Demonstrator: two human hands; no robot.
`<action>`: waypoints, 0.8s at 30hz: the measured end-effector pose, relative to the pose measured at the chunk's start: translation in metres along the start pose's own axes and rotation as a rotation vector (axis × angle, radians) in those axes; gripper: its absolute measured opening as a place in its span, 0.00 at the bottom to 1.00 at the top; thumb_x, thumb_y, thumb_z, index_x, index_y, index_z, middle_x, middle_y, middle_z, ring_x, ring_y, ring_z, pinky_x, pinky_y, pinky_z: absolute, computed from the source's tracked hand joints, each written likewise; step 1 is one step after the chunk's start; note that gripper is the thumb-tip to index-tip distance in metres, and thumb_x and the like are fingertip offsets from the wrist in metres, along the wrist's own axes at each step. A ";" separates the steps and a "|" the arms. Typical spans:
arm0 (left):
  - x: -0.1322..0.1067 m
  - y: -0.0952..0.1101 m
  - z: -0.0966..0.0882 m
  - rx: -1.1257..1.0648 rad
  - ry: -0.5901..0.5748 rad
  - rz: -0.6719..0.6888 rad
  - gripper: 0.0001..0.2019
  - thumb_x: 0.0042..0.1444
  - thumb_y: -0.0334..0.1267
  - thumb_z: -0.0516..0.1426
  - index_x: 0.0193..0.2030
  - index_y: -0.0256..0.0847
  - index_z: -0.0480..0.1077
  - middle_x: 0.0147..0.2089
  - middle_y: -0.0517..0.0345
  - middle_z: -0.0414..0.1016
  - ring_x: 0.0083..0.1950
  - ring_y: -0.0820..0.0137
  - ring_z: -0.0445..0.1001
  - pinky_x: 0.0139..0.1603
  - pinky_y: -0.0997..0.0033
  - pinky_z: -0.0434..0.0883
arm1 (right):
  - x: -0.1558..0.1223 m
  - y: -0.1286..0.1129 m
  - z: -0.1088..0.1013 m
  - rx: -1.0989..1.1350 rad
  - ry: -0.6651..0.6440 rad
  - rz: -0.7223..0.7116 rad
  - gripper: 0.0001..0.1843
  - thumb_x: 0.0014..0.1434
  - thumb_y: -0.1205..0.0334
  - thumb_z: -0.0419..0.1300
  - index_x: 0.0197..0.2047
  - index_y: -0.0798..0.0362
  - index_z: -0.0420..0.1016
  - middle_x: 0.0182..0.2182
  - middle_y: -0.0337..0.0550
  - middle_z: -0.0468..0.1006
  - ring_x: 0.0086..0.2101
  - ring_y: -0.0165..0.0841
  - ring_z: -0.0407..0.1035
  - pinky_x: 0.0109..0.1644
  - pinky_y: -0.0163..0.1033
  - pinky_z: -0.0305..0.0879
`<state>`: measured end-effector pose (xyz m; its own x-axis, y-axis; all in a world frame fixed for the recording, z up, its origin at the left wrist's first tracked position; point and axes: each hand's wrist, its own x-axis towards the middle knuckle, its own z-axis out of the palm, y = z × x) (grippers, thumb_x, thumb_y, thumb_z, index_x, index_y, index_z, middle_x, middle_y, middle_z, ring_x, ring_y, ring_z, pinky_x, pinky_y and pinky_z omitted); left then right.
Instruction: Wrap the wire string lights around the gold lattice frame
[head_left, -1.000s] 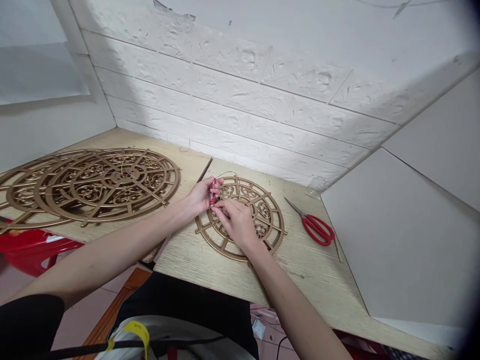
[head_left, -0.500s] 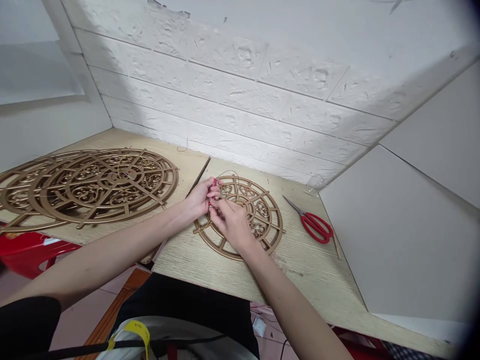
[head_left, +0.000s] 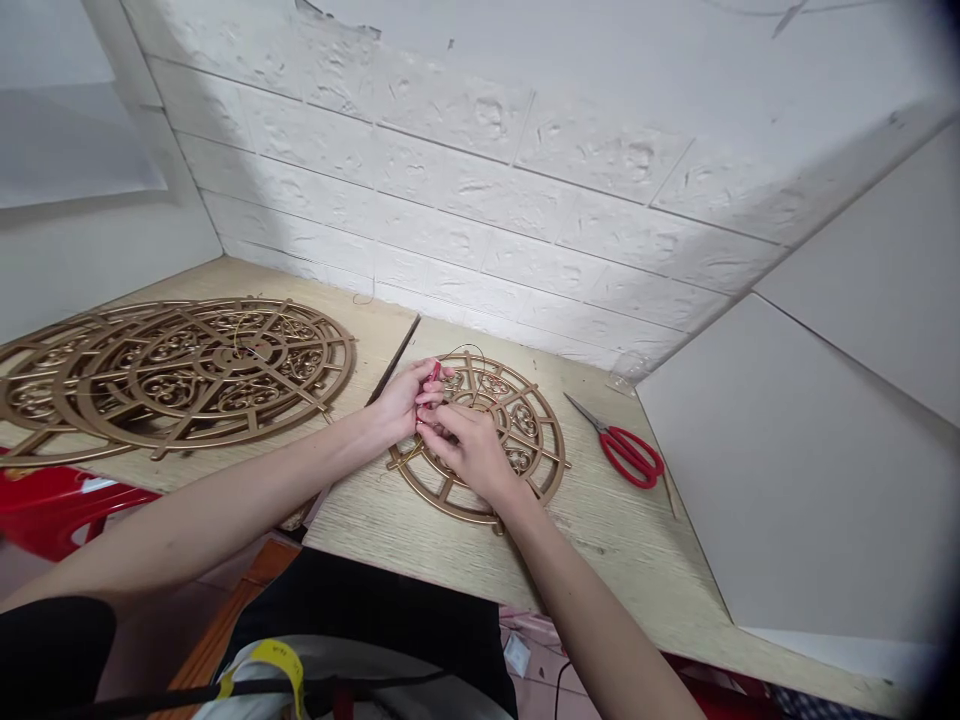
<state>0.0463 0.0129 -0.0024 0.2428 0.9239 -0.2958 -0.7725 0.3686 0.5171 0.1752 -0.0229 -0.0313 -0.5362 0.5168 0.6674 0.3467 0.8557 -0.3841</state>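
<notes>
A small round gold openwork disc [head_left: 525, 435] lies flat on the light wooden table [head_left: 622, 550]. Both hands meet over its left part. My left hand [head_left: 405, 400] is closed round a small red piece [head_left: 433, 372] that sticks up between its fingers. My right hand [head_left: 469, 445] is pinched right beside it, fingertips touching the left hand; what it pinches is too small to name. A thin dark wire [head_left: 469, 352] loops up from the hands over the disc.
Larger gold openwork discs [head_left: 187, 370] lie overlapped on the table's left part. Red-handled scissors [head_left: 626, 450] lie right of the small disc. A white brick-pattern wall stands behind, a white panel [head_left: 825, 450] on the right, a red stool [head_left: 52, 505] at lower left.
The view shifted slightly. Both hands stayed together over the small disc, with small finger movements; the red piece now shows a little higher between the left fingers.
</notes>
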 end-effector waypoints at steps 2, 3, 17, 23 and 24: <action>0.000 -0.001 0.001 0.013 -0.004 -0.013 0.10 0.64 0.27 0.48 0.30 0.36 0.61 0.24 0.62 0.65 0.13 0.86 0.51 0.10 0.88 0.48 | 0.000 0.000 -0.002 0.013 -0.014 -0.013 0.06 0.65 0.66 0.56 0.40 0.55 0.75 0.34 0.44 0.78 0.32 0.31 0.71 0.38 0.34 0.67; 0.000 -0.001 0.000 0.018 -0.001 -0.015 0.10 0.64 0.27 0.48 0.30 0.36 0.61 0.23 0.62 0.65 0.12 0.86 0.51 0.10 0.88 0.48 | 0.000 0.000 -0.002 0.017 -0.020 -0.014 0.07 0.65 0.66 0.56 0.41 0.55 0.75 0.34 0.44 0.79 0.32 0.31 0.71 0.39 0.34 0.67; 0.002 -0.005 -0.002 -0.017 -0.024 0.037 0.09 0.64 0.28 0.49 0.31 0.37 0.60 0.25 0.63 0.66 0.13 0.86 0.52 0.11 0.87 0.49 | 0.000 0.011 -0.002 0.086 -0.051 0.021 0.08 0.63 0.66 0.56 0.32 0.55 0.74 0.25 0.39 0.71 0.25 0.29 0.64 0.30 0.32 0.61; 0.001 -0.005 -0.002 0.020 -0.064 0.011 0.09 0.64 0.27 0.48 0.32 0.36 0.60 0.27 0.61 0.67 0.13 0.86 0.53 0.11 0.88 0.47 | -0.001 0.011 -0.004 0.008 -0.096 0.001 0.08 0.63 0.66 0.56 0.34 0.55 0.74 0.29 0.42 0.76 0.29 0.31 0.69 0.35 0.34 0.66; 0.001 -0.005 -0.002 0.020 -0.073 0.012 0.09 0.64 0.28 0.48 0.32 0.36 0.60 0.27 0.61 0.67 0.13 0.86 0.53 0.11 0.88 0.48 | -0.002 0.011 -0.004 -0.007 -0.104 0.004 0.08 0.63 0.66 0.55 0.33 0.55 0.74 0.29 0.43 0.76 0.30 0.31 0.70 0.36 0.34 0.67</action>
<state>0.0494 0.0117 -0.0066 0.2766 0.9330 -0.2303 -0.7640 0.3588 0.5362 0.1828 -0.0146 -0.0339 -0.6113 0.5207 0.5960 0.3547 0.8535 -0.3818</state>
